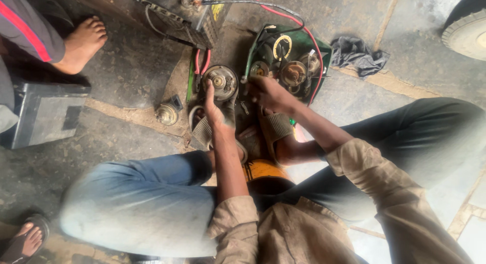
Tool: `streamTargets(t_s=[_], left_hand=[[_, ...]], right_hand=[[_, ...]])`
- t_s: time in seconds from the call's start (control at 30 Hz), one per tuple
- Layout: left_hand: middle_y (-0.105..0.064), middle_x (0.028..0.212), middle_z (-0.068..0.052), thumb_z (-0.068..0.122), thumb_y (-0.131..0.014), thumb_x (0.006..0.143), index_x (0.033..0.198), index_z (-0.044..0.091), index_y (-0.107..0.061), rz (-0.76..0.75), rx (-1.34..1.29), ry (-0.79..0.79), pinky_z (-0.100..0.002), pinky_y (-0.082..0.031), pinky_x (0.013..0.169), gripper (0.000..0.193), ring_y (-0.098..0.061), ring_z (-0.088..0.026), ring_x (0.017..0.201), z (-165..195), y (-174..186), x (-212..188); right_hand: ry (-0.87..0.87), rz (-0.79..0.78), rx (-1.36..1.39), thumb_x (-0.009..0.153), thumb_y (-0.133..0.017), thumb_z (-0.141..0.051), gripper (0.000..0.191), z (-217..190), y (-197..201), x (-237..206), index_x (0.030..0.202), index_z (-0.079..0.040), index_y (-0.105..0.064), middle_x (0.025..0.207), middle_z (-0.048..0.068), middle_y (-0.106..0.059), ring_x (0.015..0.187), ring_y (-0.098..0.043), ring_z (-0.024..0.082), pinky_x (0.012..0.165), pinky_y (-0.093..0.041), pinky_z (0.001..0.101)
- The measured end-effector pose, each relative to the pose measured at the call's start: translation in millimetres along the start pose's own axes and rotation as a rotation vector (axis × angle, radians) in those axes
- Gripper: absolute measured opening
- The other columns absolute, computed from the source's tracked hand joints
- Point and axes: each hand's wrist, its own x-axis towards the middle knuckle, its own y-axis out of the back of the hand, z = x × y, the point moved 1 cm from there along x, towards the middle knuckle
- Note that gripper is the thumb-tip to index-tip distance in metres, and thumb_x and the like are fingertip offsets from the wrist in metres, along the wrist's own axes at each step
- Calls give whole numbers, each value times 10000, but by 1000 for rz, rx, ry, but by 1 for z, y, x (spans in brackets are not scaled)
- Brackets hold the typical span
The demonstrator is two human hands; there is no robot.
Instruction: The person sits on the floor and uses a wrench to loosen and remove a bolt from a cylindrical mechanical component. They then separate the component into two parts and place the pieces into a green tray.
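The green tray (321,55) of greasy round parts lies on the concrete floor (126,76) ahead of the squatting person. Beside it sits a round motor end cover (220,82); the left hand (214,108) lies just below it with fingers stretched nearly flat, fingertips touching its rim. The right hand (268,91) is curled at the tray's near edge; what it grips is hidden beneath the knuckles.

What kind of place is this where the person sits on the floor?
Probably a small repair workshop for motor parts. The left hand rests by a round metal motor part, the right hand reaches toward a green tray of greasy parts and wires, and a tyre stands nearby.
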Motion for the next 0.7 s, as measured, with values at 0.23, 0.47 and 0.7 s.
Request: streamTargets(t_s=[0.23, 0.47, 0.7], left_hand=[[-649, 1170, -174, 382, -746, 880, 1346, -29, -540, -59, 15, 22, -371, -589, 832, 655, -651, -274, 1021, -5, 8, 4], [-653, 1164, -140, 391, -757, 858, 1346, -23, -548, -11, 100, 23, -336, -567, 858, 673, -648, -228, 1030, -4, 11, 6], [-654, 1147, -148, 426, -719, 880, 1362, -26, -543, -32, 152, -15, -330, -564, 868, 684, -652, -234, 1028, -4, 12, 5]], right_hand=[[-188, -120, 42, 1090, -479, -309, 352, -56, 2, -18, 1086, -22, -684, 862, 113, -713, 695, -644, 173, 594, -542, 339], [-99, -106, -3, 1020, -570, -350, 398, -46, -1, -14, 1189, -16, -704, 1085, 111, -779, 957, -740, 194, 834, -600, 346], [-75, -26, 168, 1001, -590, -318, 397, -46, -9, -13, 1270, -30, -640, 1145, 124, -738, 966, -739, 203, 826, -615, 337]])
